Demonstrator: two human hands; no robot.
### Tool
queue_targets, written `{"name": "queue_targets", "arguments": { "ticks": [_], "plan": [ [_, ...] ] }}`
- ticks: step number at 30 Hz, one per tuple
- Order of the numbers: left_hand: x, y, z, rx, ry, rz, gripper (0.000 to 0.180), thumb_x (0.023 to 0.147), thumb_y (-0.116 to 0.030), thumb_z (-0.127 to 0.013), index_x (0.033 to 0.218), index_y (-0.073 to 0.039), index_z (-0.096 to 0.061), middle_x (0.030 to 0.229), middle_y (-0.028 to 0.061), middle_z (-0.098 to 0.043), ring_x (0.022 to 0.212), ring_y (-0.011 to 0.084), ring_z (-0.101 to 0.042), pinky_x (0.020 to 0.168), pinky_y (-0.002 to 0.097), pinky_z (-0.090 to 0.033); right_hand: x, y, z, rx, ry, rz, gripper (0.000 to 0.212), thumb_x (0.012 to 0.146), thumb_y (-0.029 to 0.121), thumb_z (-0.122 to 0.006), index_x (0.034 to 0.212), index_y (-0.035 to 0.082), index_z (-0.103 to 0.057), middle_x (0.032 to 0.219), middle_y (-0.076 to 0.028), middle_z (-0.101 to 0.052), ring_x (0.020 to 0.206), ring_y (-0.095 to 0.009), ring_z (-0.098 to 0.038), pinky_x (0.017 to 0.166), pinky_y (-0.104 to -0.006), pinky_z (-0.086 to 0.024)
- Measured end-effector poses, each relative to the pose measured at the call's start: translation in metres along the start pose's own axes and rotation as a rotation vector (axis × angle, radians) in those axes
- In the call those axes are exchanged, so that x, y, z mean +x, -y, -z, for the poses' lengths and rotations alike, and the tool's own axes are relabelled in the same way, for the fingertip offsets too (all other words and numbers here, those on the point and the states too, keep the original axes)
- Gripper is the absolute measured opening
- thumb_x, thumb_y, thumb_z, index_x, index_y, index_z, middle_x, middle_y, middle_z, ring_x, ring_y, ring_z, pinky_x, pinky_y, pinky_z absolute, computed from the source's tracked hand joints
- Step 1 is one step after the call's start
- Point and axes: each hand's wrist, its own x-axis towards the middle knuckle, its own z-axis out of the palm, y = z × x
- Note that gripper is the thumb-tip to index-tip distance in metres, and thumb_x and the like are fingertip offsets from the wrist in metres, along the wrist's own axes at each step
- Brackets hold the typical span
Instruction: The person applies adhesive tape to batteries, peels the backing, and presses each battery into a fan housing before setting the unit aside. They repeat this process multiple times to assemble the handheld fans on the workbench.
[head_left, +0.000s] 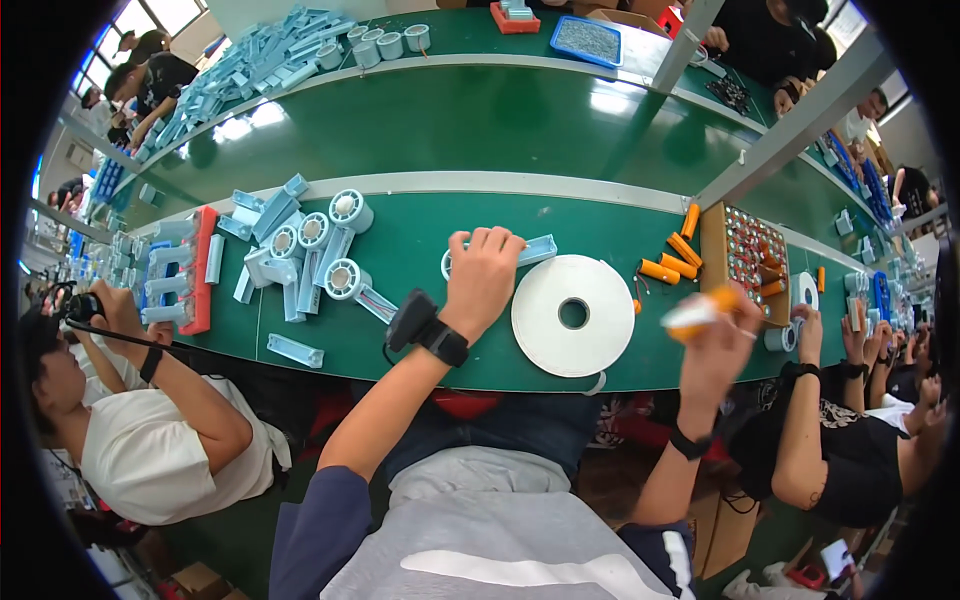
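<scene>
My left hand (484, 280) is closed over a light blue handheld fan housing (540, 249) on the green bench; its handle sticks out to the right, and my fingers hide most of the rest. Raised near the front edge at the right, my right hand (716, 350) grips an orange cylindrical battery (722, 298) with a white patch on it, both blurred by motion. Between my hands lies a big white roll of tape (545, 325), flat, with a loose end over the bench edge. Several loose orange batteries (680, 250) with wires lie beyond my right hand.
A cardboard box (714, 245) of upright batteries stands at the right. Left are several fan housings (343, 278), a loose handle shell (295, 350) and a red rack (203, 275). Beyond a metal rail, blue parts (250, 75) are heaped. Co-workers sit on both sides.
</scene>
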Motion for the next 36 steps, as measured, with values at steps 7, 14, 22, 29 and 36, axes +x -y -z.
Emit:
{"name": "queue_targets", "arguments": {
  "ticks": [7, 14, 22, 29, 36],
  "plan": [
    [-0.006, 0.009, 0.017, -0.095, 0.045, 0.205, 0.007, 0.090, -0.010, -0.064, 0.097, -0.010, -0.066, 0.074, -0.0001, -0.067, 0.073, 0.0188, -0.065, 0.081, 0.0403, -0.043, 0.040, -0.082, -0.087, -0.474, 0.822, 0.217, 0.025, 0.093, -0.002, -0.065, 0.117, 0.002, -0.058, 0.097, -0.012, -0.067, 0.076, -0.015, -0.067, 0.072, -0.0272, -0.054],
    [-0.014, 0.013, 0.010, -0.208, -0.032, 0.303, 0.006, 0.091, -0.012, -0.065, 0.095, -0.008, -0.066, 0.070, 0.0025, -0.066, 0.069, 0.0191, -0.064, 0.070, 0.0357, -0.045, 0.051, -0.105, -0.103, -0.577, 1.062, 0.438, 0.025, 0.088, -0.004, -0.067, 0.111, 0.005, -0.062, 0.097, -0.013, -0.067, 0.076, -0.024, -0.066, 0.068, -0.0333, -0.054],
    [-0.006, 0.022, 0.003, -0.200, -0.035, 0.316, 0.006, 0.090, -0.013, -0.065, 0.094, -0.008, -0.066, 0.066, 0.0035, -0.062, 0.066, 0.0199, -0.062, 0.069, 0.0354, -0.047, 0.082, -0.101, -0.121, -0.665, 1.455, 0.466, 0.035, 0.081, -0.006, -0.071, 0.112, 0.006, -0.060, 0.100, -0.013, -0.067, 0.079, -0.029, -0.064, 0.067, -0.0379, -0.054],
    [-0.006, 0.019, -0.001, -0.179, -0.004, 0.320, 0.007, 0.090, -0.013, -0.064, 0.094, -0.008, -0.067, 0.065, 0.0038, -0.062, 0.066, 0.0205, -0.062, 0.068, 0.0362, -0.047, 0.072, -0.094, -0.114, -0.815, 1.407, 0.547, 0.028, 0.081, 0.003, -0.073, 0.106, 0.012, -0.065, 0.100, -0.007, -0.067, 0.087, -0.028, -0.062, 0.074, -0.0392, -0.051],
    [-0.009, 0.008, 0.018, -0.113, 0.044, 0.342, 0.008, 0.091, -0.017, -0.060, 0.092, -0.010, -0.063, 0.070, 0.0081, -0.063, 0.068, 0.0264, -0.062, 0.067, 0.0390, -0.047, 0.063, -0.080, -0.128, -1.083, 1.486, 0.795, 0.017, 0.082, 0.019, -0.070, 0.099, 0.020, -0.070, 0.095, 0.000, -0.068, 0.101, -0.025, -0.057, 0.089, -0.0395, -0.043]
  ]
}}
